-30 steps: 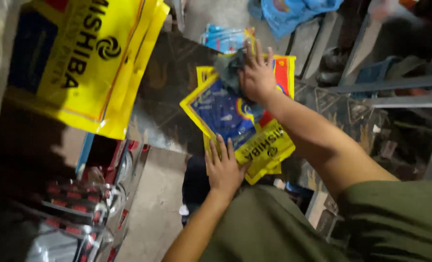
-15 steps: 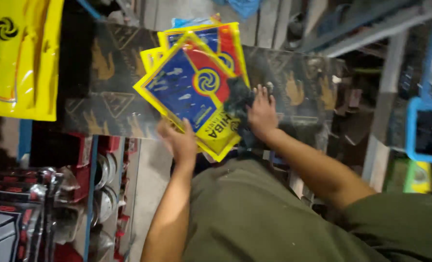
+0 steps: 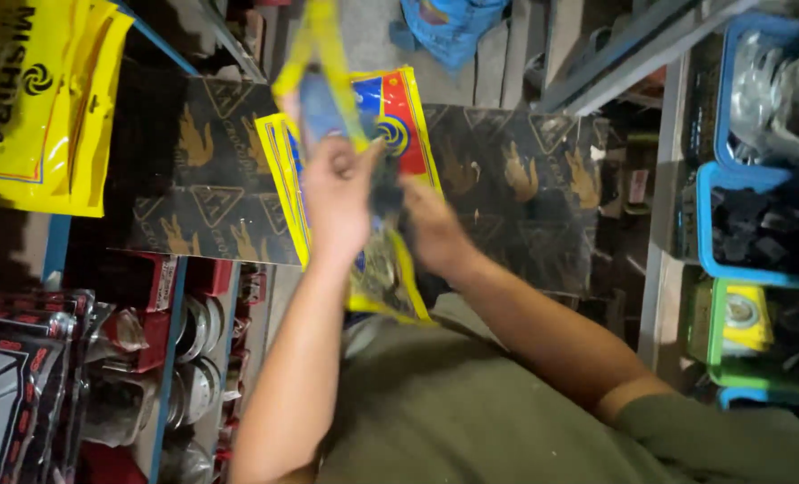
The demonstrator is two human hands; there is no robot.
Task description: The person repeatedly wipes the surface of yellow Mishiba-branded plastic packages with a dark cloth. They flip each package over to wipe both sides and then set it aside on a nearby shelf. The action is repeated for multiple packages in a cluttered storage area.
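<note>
The left hand (image 3: 335,193) has its fingers closed on a yellow pouch (image 3: 321,76) and holds it raised on edge above the stack; the pouch is blurred and its face cannot be read. The thumb lies on the near side of the pouch, the other fingers curl behind it. The right hand (image 3: 431,226) sits just beside the left, fingers bent around a small dark object (image 3: 384,193) between the two hands. How tightly it grips, and what the object is, cannot be told from the blur.

Under both hands lies a stack of pouches (image 3: 390,116), yellow-edged with blue and red panels. Its near end reaches the person's lap and is partly covered by the left wrist and the right hand. The stack rests on a dark board (image 3: 516,179) printed with gold figures.

Left of the board: more yellow pouches (image 3: 41,108) hang at the upper left, well apart from the hands. Below them stand red boxes (image 3: 162,296) and round metal parts (image 3: 198,358) in a rack.

Right of the board: a blue crate (image 3: 740,224) with dark parts, and below it a green crate (image 3: 713,341) holding a yellow packet. A blue bag (image 3: 449,22) lies at the top, beyond the stack.
</note>
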